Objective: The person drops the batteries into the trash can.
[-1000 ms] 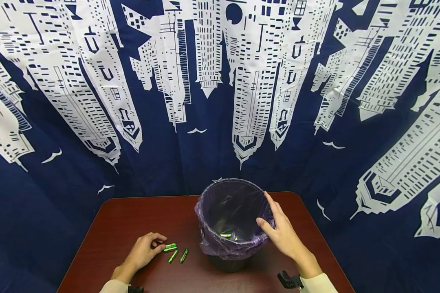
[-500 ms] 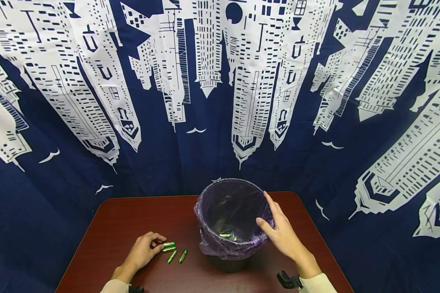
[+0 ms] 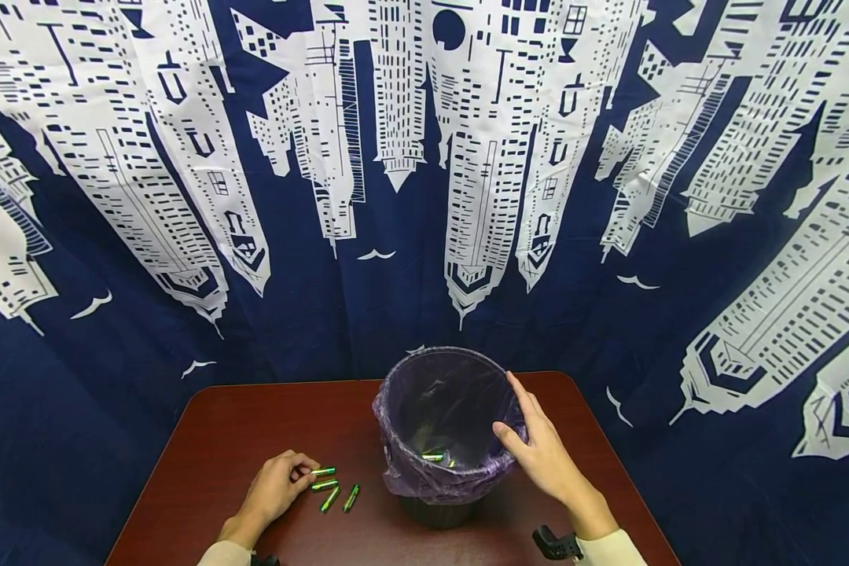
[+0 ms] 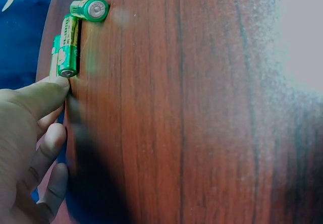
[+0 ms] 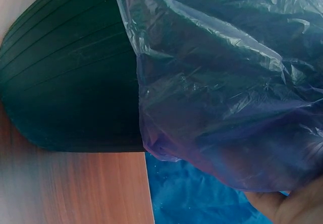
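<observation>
Beside the bin, several green-and-gold batteries (image 3: 330, 499) lie on the table. My left hand (image 3: 272, 489) pinches the end of the farthest battery (image 3: 325, 472) between thumb and fingertips. In the left wrist view that battery (image 4: 54, 47) is partly hidden behind a nearer battery (image 4: 68, 47), and another battery (image 4: 91, 9) lies beyond. My right hand (image 3: 548, 452) holds the right rim of the dark trash can (image 3: 435, 512), thumb over the rim and fingers along the outer side. A purple plastic liner (image 5: 217, 98) folds down over the rim. Batteries (image 3: 433, 456) show inside the can.
The reddish-brown wooden table (image 3: 255, 417) has rounded far corners. Behind it hangs a navy curtain (image 3: 311, 330) printed with white upside-down buildings. Black straps (image 3: 556, 542) sit on the wrists.
The farthest battery has come slightly apart from the one beside it at my left fingertips. My right hand stays on the rim. The whole view has shifted very slightly.
</observation>
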### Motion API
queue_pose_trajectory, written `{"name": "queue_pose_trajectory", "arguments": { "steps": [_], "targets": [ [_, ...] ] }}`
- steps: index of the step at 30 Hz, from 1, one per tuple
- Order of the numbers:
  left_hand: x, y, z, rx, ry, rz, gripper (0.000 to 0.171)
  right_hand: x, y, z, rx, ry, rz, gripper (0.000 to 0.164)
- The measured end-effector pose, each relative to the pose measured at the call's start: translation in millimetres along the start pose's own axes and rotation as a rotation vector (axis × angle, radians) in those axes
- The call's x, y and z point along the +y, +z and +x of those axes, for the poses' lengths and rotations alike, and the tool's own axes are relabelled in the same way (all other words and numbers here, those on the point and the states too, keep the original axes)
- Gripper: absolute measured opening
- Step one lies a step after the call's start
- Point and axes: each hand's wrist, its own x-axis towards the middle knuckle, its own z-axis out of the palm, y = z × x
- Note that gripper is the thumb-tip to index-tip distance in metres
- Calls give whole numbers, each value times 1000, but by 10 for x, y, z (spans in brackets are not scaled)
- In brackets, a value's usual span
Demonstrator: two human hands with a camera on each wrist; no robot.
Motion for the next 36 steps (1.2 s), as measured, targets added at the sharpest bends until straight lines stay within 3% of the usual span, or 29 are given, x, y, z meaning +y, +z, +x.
{"name": "queue_pose_trajectory", "arguments": {
  "steps": [4, 17, 36],
  "targets": [
    [-5, 14, -5, 9, -9, 19, 15, -1, 0, -1, -1, 4, 0, 86],
    [-9, 28, -4, 36, -32, -43, 12, -1, -4, -9, -6, 8, 9, 85],
    [70, -122, -33, 112, -20, -82, 12, 2, 4, -20, 18, -12, 8, 84]
  ]
}}
